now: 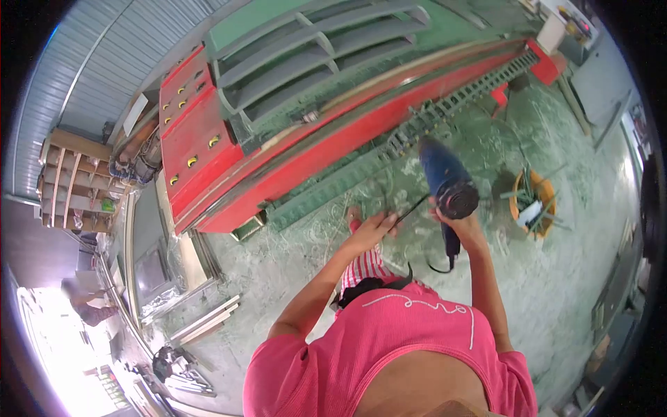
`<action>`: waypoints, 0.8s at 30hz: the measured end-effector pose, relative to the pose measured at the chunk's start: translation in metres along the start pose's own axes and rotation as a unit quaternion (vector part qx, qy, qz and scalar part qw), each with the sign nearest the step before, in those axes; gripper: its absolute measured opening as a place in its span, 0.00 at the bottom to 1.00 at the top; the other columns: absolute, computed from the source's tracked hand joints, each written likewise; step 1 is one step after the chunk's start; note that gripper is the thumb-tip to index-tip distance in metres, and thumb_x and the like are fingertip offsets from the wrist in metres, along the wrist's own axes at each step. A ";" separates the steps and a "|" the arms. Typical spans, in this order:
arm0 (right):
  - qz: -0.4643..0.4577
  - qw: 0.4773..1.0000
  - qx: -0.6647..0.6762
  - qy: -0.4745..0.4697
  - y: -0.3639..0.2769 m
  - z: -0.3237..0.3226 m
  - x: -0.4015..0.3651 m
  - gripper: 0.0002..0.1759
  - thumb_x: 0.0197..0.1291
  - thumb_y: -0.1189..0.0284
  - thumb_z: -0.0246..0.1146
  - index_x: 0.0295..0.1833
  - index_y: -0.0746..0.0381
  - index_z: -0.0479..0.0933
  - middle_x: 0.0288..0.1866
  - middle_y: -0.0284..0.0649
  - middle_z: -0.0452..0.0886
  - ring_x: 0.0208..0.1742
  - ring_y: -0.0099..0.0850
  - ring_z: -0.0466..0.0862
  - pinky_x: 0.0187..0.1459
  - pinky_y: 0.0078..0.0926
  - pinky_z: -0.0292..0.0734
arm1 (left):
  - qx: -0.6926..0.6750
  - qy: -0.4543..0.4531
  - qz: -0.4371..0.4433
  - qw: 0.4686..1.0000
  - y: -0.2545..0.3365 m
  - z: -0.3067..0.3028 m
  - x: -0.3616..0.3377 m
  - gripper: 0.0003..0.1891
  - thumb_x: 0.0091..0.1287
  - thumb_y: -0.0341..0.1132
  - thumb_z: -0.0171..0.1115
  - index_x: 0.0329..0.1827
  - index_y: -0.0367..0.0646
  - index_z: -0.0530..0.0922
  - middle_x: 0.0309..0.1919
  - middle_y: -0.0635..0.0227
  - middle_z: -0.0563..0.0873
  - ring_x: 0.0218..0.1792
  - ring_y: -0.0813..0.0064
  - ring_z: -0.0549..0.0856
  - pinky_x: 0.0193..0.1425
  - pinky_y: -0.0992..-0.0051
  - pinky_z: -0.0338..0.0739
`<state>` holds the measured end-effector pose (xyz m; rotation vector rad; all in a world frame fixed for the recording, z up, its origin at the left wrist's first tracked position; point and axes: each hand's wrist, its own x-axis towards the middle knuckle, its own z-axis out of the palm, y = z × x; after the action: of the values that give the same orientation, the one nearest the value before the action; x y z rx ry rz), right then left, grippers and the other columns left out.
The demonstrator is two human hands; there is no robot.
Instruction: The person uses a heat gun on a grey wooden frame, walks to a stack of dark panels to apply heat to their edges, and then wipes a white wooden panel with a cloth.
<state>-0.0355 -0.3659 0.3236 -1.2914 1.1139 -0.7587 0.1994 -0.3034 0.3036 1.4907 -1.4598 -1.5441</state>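
A blue heat gun (445, 170) with a dark round rear end is held in my right hand (460, 226). Its tapered nozzle points away from me, toward the green strip by the red machine, while its handle and cord hang below. To the left, my left hand (372, 235) pinches a thin dark strip (413, 209) whose far end reaches up toward the heat gun. The long red machine (299, 163) lies just beyond both hands, with a dark cable chain (445, 104) along its near side.
An orange bucket (515, 208) holding green scrap pieces stands on the floor at the right. On the machine bed rests a grey slatted frame (319, 48). Pale strips (206, 320) lie at the lower left, near a wooden shelf (76, 182). Another person (89, 304) is at the far left.
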 end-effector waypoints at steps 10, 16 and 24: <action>0.018 0.999 0.040 -0.026 -0.124 0.119 0.210 0.09 0.54 0.77 0.60 0.41 0.65 0.73 0.35 0.37 0.77 0.31 0.26 0.78 0.37 0.25 0.74 | -0.153 0.226 -0.009 0.962 -0.170 -0.177 0.058 0.17 0.64 0.30 0.45 0.56 0.36 0.70 0.33 0.67 0.79 0.38 0.77 0.77 0.44 0.76 0.70; -0.064 0.991 0.048 -0.110 -0.196 0.209 0.319 0.11 0.53 0.67 0.61 0.38 0.63 0.73 0.25 0.34 0.74 0.27 0.25 0.75 0.30 0.23 0.70 | -0.240 0.343 -0.005 0.908 -0.172 -0.240 0.101 0.22 0.61 0.25 0.41 0.60 0.35 0.64 0.34 0.65 0.78 0.36 0.75 0.79 0.43 0.74 0.71; -0.048 0.981 0.129 -0.137 -0.191 0.273 0.412 0.13 0.52 0.66 0.63 0.39 0.64 0.73 0.32 0.35 0.76 0.29 0.23 0.76 0.30 0.23 0.74 | -0.368 0.318 -0.061 0.872 -0.149 -0.276 0.120 0.23 0.64 0.27 0.39 0.63 0.32 0.58 0.38 0.60 0.79 0.39 0.71 0.80 0.45 0.74 0.72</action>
<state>0.3820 -0.6824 0.4031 -1.1919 0.7112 -0.7452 0.4692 -0.4619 0.1803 1.4008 -0.3312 -1.2628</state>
